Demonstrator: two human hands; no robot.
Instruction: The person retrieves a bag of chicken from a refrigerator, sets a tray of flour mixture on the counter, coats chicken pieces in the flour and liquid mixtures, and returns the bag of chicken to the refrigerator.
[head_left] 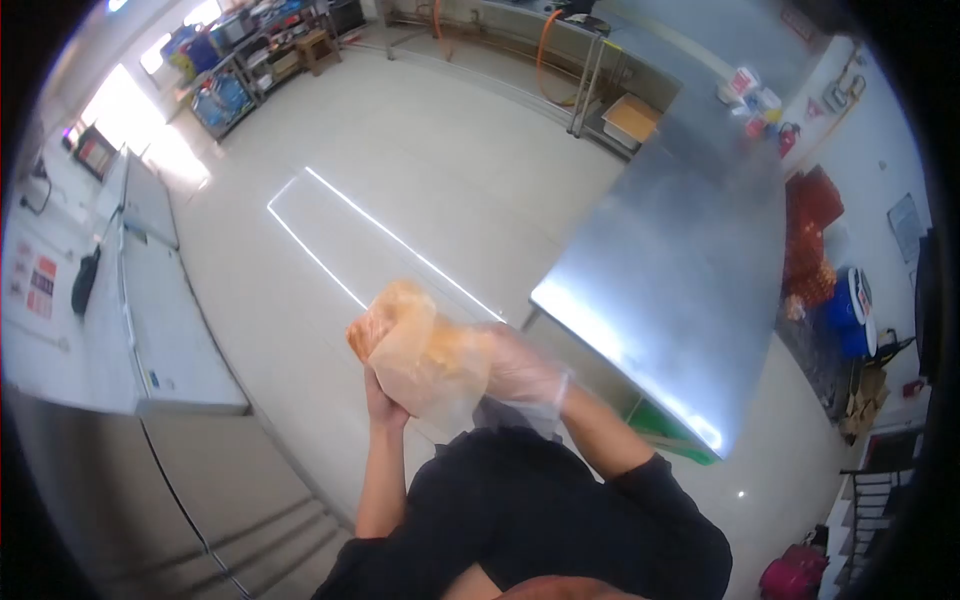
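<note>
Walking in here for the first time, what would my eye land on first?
Probably the orange-yellow bundle in a pale translucent wrapper near the centre, between the bare-looking left hand and the right hand, which wears a clear glove. Next, the shiny steel table at right, then bright light streaks across the floor.

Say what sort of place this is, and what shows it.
Probably a commercial kitchen or food-prep room: a large steel table, what look like chest freezers along the left, and the person's right hand in a clear plastic glove at some wrapped food.
</note>
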